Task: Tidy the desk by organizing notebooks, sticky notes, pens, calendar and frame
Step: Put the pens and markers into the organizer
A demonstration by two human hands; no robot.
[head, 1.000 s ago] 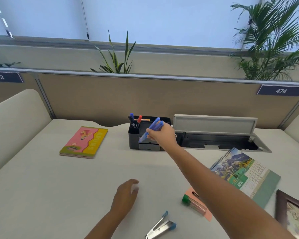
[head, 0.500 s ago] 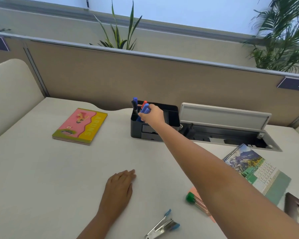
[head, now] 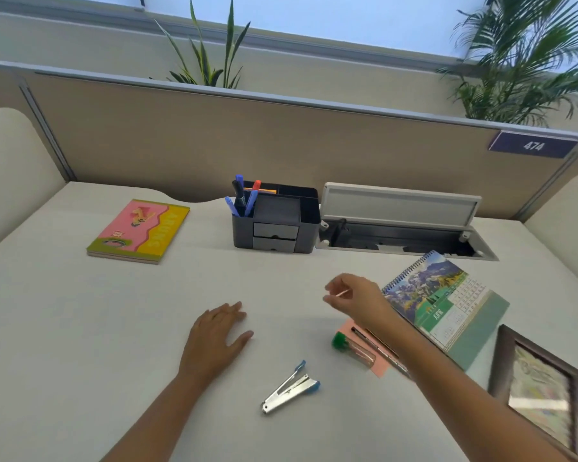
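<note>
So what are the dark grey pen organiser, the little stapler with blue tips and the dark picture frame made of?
The dark grey pen organiser looks like matte moulded plastic: even colour, soft sheen, paler drawer fronts. The little stapler with blue tips seems bright bare metal, since its body glints, with blue plastic ends. The dark picture frame looks like brown stained wood, though blur leaves plastic possible.

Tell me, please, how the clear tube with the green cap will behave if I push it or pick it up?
The clear tube with the green cap lies on its side, partly on a pink sticky note, and looks round, so a sideways push would probably roll it. It seems to be thin plastic, so likely light. Its smooth wall may slip in a loose pinch.
</note>
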